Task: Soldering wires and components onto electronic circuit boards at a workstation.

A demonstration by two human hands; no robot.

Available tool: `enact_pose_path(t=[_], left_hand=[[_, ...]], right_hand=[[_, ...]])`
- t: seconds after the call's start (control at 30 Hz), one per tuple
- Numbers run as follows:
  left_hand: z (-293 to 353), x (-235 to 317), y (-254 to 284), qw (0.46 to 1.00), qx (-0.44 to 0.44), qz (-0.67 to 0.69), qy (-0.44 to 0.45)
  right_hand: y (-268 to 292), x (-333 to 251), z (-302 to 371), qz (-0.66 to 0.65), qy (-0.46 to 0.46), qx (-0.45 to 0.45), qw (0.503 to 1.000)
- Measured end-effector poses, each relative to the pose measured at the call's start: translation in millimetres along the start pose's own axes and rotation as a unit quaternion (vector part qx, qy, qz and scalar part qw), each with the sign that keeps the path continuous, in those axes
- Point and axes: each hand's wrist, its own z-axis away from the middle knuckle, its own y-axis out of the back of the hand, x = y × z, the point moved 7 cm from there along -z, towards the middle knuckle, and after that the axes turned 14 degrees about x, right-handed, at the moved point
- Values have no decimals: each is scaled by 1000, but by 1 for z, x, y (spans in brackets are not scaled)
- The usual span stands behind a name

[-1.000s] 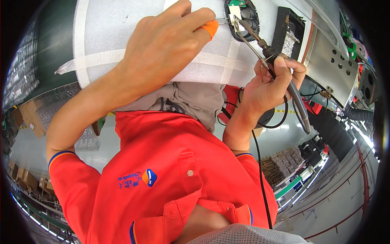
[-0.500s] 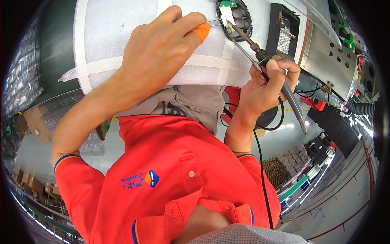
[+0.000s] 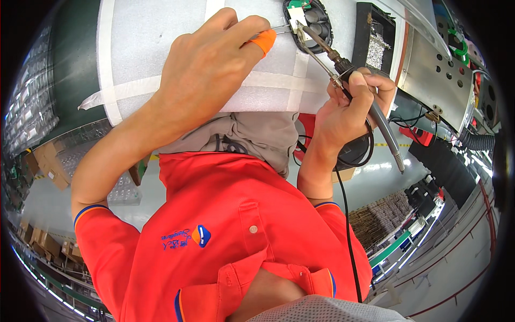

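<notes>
My left hand (image 3: pixel 212 64), an orange finger cot on one finger, is closed on metal tweezers (image 3: pixel 280 28). Their tips reach the left edge of a black oval housing (image 3: pixel 328 32). Inside the housing sit a green circuit board (image 3: pixel 300 4), a white rectangular piece (image 3: pixel 296 17) and dark round parts (image 3: pixel 316 29). My right hand (image 3: pixel 354 104) grips a soldering iron (image 3: pixel 384 129) with a thin metal guide tube (image 3: pixel 320 63) clamped beside it. The iron's tip is at the white piece; whether it touches cannot be made out.
The housing rests on a white foam pad (image 3: pixel 145 48) crossed by pale tape. To its right stand a black box (image 3: pixel 362 37) holding silvery scraps and a perforated metal case (image 3: pixel 437 75). A black cable (image 3: pixel 348 236) hangs from the iron. Clear plastic trays (image 3: pixel 32 91) are at far left.
The soldering iron has shifted slightly left, its tip now higher on the white piece. My left hand and the tweezers have barely moved.
</notes>
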Motion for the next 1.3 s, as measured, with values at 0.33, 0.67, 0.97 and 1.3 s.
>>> enact_pose_path(t=[0.33,0.67,0.97,1.3], left_hand=[[2,-1,1,1000,14,21,1],[21,-7,-11,870,413,92,-253],[4,6,6,971,196,47,-130],[19,-8,-6,897,372,112,-210]], right_hand=[[6,-1,2,-5,-4,-6,1000],[12,1,5,7,-1,3,1000],[3,1,2,5,3,1,1000],[2,2,6,9,19,7,1000]])
